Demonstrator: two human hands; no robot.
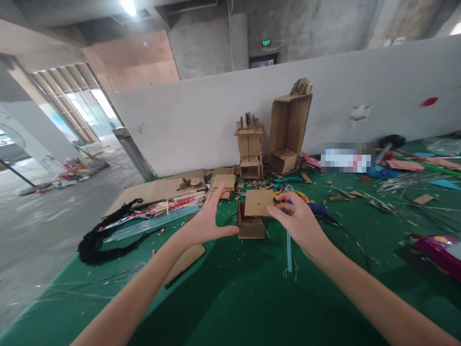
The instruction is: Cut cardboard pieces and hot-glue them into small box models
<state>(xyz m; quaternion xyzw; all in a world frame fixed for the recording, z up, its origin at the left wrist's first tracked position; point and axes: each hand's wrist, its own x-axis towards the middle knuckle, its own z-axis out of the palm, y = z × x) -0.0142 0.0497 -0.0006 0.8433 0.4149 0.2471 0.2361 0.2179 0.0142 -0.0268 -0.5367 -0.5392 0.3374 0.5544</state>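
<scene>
1. Plainly, the right hand (298, 218) has its thumb and fingers clamped on the right edge of a cardboard square (258, 198), which has a small dark hole near its middle.
2. The square is tilted above a small cardboard box (251, 231), covering part of its top from view; whether the two touch, I cannot tell.
3. The left hand (203, 221) is empty, its thumb and fingers wide apart. The thumb points at the box's left side, and its tip is right beside it; contact is unclear.
4. The box sits on a green table (234, 302), between the two hands.
5. Behind it, near a white wall (190, 129), is a cardboard stand (249, 149) with upright pieces on top. To its right is a tall box (290, 134), also cardboard.
6. Left of the stand lie some flat cardboard pieces (224, 181) and a large cardboard sheet (144, 194). Clear sticks (154, 223) and a fluffy black strip (88, 245) lie in front of the sheet.
7. Just beyond the right hand is a dark blue tool (317, 208); a pale blue strip (289, 252) lies below that hand.
8. Well apart, at the table's right, is a purple object (437, 250).
</scene>
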